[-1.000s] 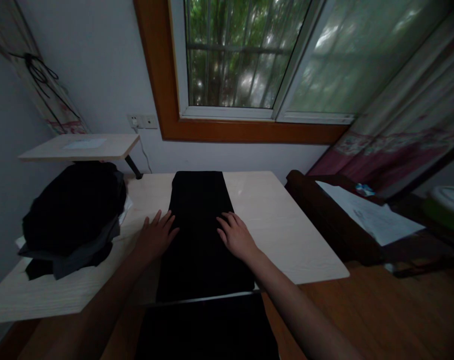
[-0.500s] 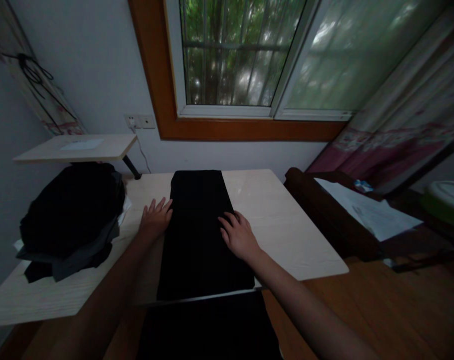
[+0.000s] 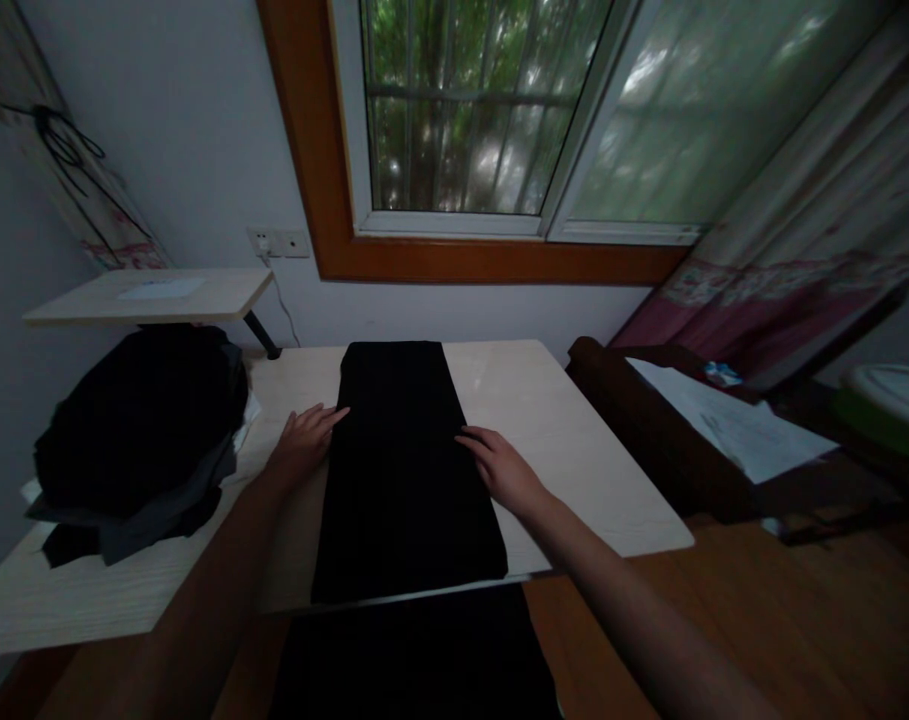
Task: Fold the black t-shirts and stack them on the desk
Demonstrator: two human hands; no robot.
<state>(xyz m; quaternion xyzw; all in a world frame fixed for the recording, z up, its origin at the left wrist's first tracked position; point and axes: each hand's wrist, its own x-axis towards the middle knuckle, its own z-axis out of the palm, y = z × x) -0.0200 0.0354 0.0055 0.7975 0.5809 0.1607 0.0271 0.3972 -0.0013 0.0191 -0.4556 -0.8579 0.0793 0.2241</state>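
A long black folded cloth, perhaps a garment (image 3: 398, 470), lies flat down the middle of the pale wooden table (image 3: 574, 470), its near end at the front edge. My left hand (image 3: 304, 438) rests at its left side, fingers stretched out and the fingertips touching the border. At the right side, my right hand (image 3: 503, 465) has its fingers extended, with the tips on the cloth's edge. Neither hand grips the cloth. Its exact kind and folds are hard to make out in the dark fabric.
A heap of black and grey clothes (image 3: 143, 430) sits on the table's left, under a small raised shelf (image 3: 154, 295). More black fabric (image 3: 416, 660) shows below the front edge. Right of the table stands a dark brown piece of furniture (image 3: 634, 430) with white paper (image 3: 731, 420) on it.
My right hand has shifted right, from on top of the cloth to its edge. My left hand's fingers have drawn closer together at the left border. The cloth looks unmoved.
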